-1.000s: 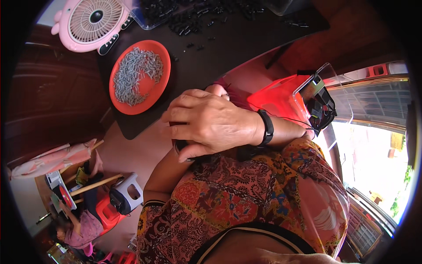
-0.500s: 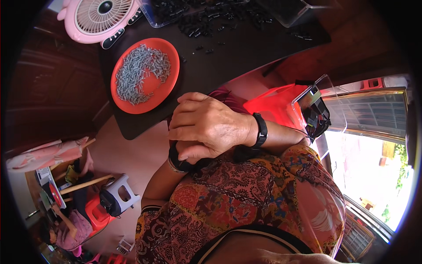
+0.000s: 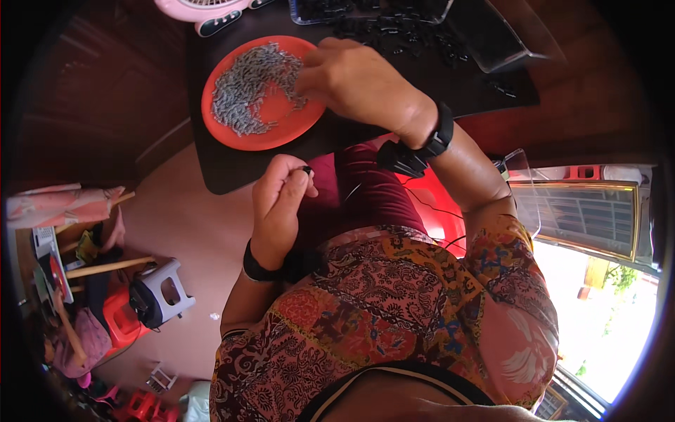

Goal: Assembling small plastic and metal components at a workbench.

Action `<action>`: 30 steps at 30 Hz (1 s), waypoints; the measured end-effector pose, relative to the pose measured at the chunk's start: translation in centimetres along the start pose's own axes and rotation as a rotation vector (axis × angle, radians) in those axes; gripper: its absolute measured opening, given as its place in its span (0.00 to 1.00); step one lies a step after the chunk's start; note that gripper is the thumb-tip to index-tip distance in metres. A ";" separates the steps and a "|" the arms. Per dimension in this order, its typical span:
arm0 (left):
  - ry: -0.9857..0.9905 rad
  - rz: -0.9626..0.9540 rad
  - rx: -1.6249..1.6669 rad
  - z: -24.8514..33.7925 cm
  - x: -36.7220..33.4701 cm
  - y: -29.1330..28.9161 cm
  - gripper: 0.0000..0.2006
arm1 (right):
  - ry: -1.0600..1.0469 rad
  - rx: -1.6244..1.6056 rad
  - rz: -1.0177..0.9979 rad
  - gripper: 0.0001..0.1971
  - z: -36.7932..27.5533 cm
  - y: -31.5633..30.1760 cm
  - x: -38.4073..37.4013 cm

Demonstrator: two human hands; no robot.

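My left hand (image 3: 278, 204) is closed in a pinch, with a small black part (image 3: 307, 170) showing between thumb and forefinger, over my lap in front of the table. My right hand (image 3: 358, 79) reaches over the right rim of an orange plate (image 3: 281, 132). Its fingers point down toward a heap of small grey metal screws (image 3: 242, 88) spread in a curve on the plate. Those fingertips are partly hidden, so whether they hold a screw does not show. Both wrists wear black bands.
Many small black parts (image 3: 404, 39) lie beyond my right hand on the dark table (image 3: 218, 165), near clear plastic bins (image 3: 492, 42). A pink fan (image 3: 211, 14) stands at the far left. Beside my right arm is a red container (image 3: 439, 211); a grey stool (image 3: 169, 285) stands at left.
My hands, crossed together before, are now apart. The right has moved out to the plate; the left is in front of my lap with the black part visible. The view has shifted.
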State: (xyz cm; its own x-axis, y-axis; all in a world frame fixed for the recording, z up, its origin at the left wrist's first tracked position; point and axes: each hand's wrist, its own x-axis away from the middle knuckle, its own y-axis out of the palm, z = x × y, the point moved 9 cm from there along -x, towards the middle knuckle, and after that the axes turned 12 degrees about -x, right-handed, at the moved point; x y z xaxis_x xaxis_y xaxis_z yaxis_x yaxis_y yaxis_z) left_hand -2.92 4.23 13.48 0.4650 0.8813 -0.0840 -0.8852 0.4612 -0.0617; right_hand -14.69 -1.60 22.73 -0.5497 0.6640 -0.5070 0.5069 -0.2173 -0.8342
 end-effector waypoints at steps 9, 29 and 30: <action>-0.058 0.147 0.242 -1.4 0.8 -2.8 0.09 | -0.119 0.126 -0.265 0.05 -1.2 7.0 -1.6; 0.021 0.071 0.371 1.1 -2.6 0.2 0.10 | 0.497 -1.450 0.269 0.04 -1.0 1.2 2.8; 0.018 0.060 0.366 1.2 -2.8 0.7 0.10 | 0.499 -1.448 0.282 0.04 -1.1 1.1 3.1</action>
State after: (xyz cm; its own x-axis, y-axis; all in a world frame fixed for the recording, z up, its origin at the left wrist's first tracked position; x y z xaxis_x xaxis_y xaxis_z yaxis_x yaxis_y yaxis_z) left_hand -4.88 2.21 14.84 0.4090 0.9076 -0.0943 -0.8565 0.4175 0.3035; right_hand -15.08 1.02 20.53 -0.2102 0.9479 -0.2395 0.8984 0.2839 0.3350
